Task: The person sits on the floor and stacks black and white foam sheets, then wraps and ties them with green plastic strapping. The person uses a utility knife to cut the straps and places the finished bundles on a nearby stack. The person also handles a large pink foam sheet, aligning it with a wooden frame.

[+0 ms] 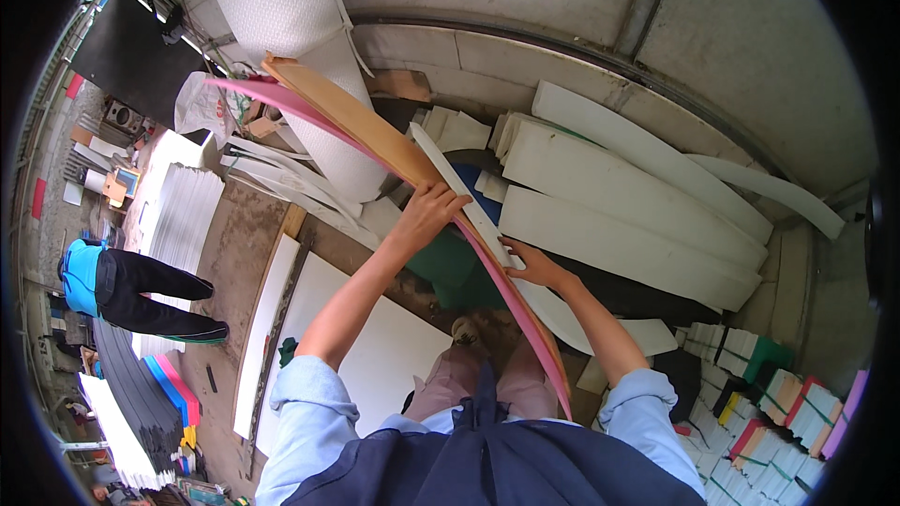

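Observation:
Several long, bendy foam-like sheets stand on edge in front of my body, running from the upper left down to my waist. Among them are an orange-tan sheet (361, 125), a pink sheet (502, 283) and a narrow white strip (480, 222). My left hand (428, 215) is closed over the upper edges of the tan and pink sheets, with its fingertips by the white strip. Lower down, my right hand (536, 267) grips the white strip's edge between thumb and fingers. Parts of both hands' fingers are hidden behind the sheets.
White sheets (600, 178) lean at the wall on the right. A large white textured roll (281, 19) stands at the back. Tied bundles (741, 351) fill the lower right. On the left, a person in blue (86, 281) bends near stacked white sheets (183, 215).

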Motion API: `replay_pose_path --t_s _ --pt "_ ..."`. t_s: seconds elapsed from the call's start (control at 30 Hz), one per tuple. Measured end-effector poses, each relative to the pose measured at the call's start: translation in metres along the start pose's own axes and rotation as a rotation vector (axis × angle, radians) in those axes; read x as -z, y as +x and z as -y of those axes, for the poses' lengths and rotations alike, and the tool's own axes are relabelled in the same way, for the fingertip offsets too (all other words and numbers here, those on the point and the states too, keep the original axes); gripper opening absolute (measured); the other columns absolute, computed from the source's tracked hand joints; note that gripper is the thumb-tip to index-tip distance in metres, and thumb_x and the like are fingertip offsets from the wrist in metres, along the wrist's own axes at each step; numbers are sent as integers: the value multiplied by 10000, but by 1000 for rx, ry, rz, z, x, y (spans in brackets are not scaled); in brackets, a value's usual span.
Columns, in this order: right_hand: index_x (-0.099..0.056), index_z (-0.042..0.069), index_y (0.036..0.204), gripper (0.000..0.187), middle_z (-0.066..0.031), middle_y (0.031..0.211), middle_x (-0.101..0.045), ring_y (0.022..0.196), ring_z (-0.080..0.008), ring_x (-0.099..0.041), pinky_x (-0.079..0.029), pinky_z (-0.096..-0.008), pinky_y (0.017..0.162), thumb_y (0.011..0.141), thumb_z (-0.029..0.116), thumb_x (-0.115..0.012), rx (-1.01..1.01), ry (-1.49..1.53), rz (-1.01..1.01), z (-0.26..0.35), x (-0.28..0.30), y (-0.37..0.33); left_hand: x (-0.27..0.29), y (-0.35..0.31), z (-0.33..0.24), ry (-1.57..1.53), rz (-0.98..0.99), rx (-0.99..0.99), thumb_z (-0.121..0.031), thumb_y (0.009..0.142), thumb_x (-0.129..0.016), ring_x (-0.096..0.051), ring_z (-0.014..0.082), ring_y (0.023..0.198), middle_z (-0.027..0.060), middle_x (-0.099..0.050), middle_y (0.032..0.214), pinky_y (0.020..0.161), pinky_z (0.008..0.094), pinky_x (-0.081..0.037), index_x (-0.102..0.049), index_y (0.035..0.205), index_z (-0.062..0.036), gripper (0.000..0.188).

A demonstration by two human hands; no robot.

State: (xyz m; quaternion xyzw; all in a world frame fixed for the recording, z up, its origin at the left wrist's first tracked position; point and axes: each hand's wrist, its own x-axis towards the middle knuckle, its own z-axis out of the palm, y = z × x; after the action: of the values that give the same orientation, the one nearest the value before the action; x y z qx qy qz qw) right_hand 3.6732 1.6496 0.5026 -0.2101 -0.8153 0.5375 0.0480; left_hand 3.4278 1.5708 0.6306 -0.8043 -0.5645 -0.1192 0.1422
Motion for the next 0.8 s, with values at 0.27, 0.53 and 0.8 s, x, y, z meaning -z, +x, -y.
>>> replay_pose_path --t_s 0.27,0.53,0.8 --pt "-285 13 1351 685 -253 1240 -471 1089 -366 -522 -409 -390 948 760 142 -607 -14 -89 -50 19 0 2 -9 9 3 72 54 -10 -88 742 -546 -528 145 892 -8 -579 832 833 300 -355 -591 1057 -124 320" --pt "-282 54 1338 624 -278 927 -594 871 -420 -588 -465 -439 752 778 64 -557 -4 -168 -255 40 -5 6 -11 1 14 120 84 -43 -137 685 -664 -540 166 919 18 -585 853 801 332 -371 -463 1257 -93 609" --pt "-301 75 1244 445 -301 1035 -583 889 -445 -593 -492 -431 749 843 64 -494 113 -68 -399 74 19 42 -12 -4 7 154 121 36 -80 701 -595 -563 185 776 50 -586 770 761 325 -372 -421 1253 -26 582"
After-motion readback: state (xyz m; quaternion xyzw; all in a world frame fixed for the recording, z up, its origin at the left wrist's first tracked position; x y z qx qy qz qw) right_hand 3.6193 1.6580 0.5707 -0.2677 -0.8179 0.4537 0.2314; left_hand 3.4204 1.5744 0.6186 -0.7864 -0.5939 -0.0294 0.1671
